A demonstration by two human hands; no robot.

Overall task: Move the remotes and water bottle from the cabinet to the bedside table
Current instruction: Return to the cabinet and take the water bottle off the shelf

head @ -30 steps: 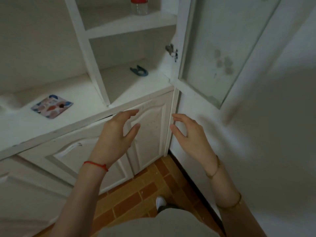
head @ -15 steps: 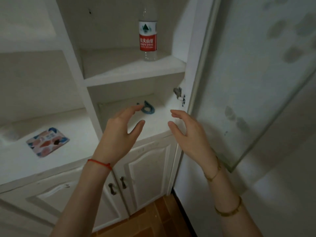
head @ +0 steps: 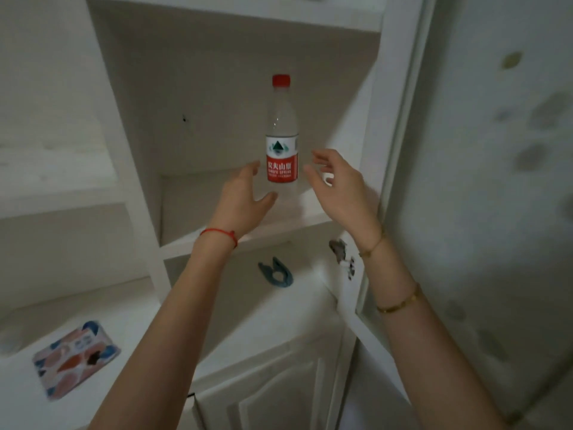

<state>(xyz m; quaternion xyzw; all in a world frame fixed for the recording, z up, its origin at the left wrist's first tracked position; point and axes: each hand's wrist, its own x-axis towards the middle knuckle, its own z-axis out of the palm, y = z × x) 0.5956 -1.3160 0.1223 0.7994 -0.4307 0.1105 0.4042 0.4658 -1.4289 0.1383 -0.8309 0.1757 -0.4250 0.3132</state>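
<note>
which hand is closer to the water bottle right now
Left, narrowly. The left hand reaches up with its fingertips just beside the water bottle label's left edge. The right hand is open on the bottle's right, with a slightly wider gap. Neither touches it.

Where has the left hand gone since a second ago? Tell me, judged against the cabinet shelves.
Yes: the left hand moved up, from the lower doors to the shelf holding the water bottle.

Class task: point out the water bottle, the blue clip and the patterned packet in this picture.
water bottle (head: 282, 162): head view, on its red label.
blue clip (head: 277, 274): head view, on its body, lower shelf.
patterned packet (head: 76, 357): head view, on its middle, left counter.
</note>
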